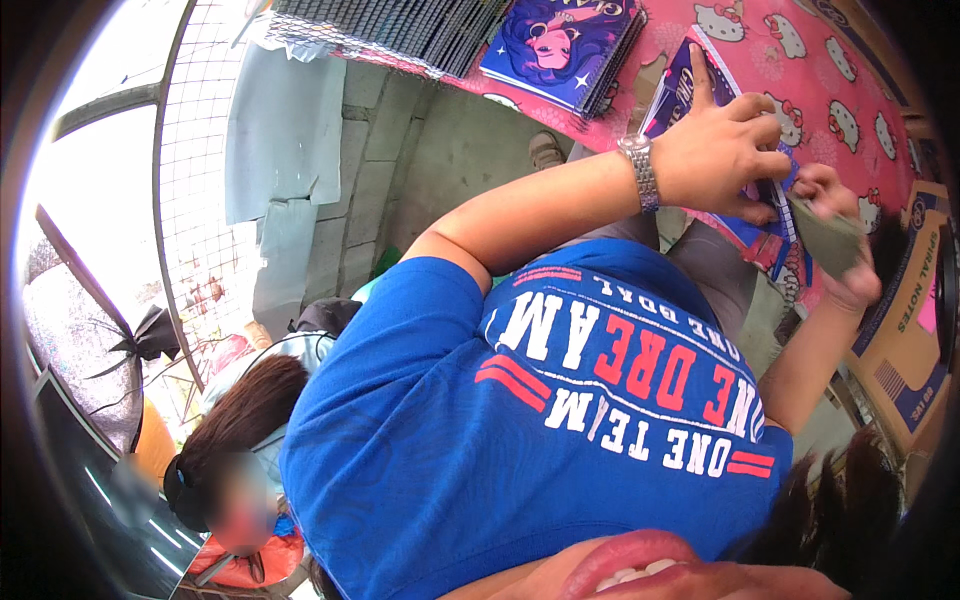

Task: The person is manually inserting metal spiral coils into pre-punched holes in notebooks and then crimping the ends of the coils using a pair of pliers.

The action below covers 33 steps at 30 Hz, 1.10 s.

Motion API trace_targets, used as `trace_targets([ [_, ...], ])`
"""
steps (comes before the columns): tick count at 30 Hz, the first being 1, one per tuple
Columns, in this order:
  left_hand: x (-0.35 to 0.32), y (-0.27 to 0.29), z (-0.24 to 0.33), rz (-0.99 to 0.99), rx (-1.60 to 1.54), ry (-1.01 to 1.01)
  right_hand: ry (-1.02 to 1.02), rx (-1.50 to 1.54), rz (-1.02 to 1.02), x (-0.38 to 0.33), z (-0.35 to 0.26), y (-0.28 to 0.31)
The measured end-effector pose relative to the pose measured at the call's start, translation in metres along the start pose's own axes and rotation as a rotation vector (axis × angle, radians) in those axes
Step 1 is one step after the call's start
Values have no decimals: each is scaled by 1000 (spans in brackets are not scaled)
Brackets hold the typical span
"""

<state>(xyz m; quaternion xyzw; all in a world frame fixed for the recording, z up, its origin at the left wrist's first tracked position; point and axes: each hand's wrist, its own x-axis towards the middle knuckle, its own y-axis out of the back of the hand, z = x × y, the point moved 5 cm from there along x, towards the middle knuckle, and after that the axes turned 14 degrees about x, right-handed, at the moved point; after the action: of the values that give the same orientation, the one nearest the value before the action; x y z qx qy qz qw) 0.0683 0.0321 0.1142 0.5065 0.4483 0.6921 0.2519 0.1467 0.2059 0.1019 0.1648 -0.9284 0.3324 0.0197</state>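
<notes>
A spiral notebook with a dark purple-blue cover point(672, 98) lies at the edge of the table, partly hidden under my left hand point(715, 150). That hand wears a silver wristwatch point(640, 172) and rests across the cover. Its index finger is stretched toward the far side; the other fingers are spread and bent toward the wire-bound edge. Close by on the right, my right hand point(845, 245) is closed around a flat olive-green piece point(828, 238) beside the binding. Motion blurs this hand, and I cannot make out what the piece is.
Stacked notebooks point(565, 50) with an illustrated cover stand on the pink patterned tablecloth point(845, 120), beside a long row of spiral-bound notebooks point(390, 35). Cardboard boxes point(905, 340) are at the right. Another person point(245, 430) is at the lower left, near wire mesh point(200, 200).
</notes>
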Motion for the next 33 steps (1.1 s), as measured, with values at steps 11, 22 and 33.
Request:
trace_targets([
  [11,3,9,-2,-46,-23,9,-259,-539,109,22,4,4],
  [22,11,15,-5,-109,29,49,-330,-611,98,28,-3,11],
  [33,15,20,-37,15,29,28,3,35,-206,46,-24,-7],
])
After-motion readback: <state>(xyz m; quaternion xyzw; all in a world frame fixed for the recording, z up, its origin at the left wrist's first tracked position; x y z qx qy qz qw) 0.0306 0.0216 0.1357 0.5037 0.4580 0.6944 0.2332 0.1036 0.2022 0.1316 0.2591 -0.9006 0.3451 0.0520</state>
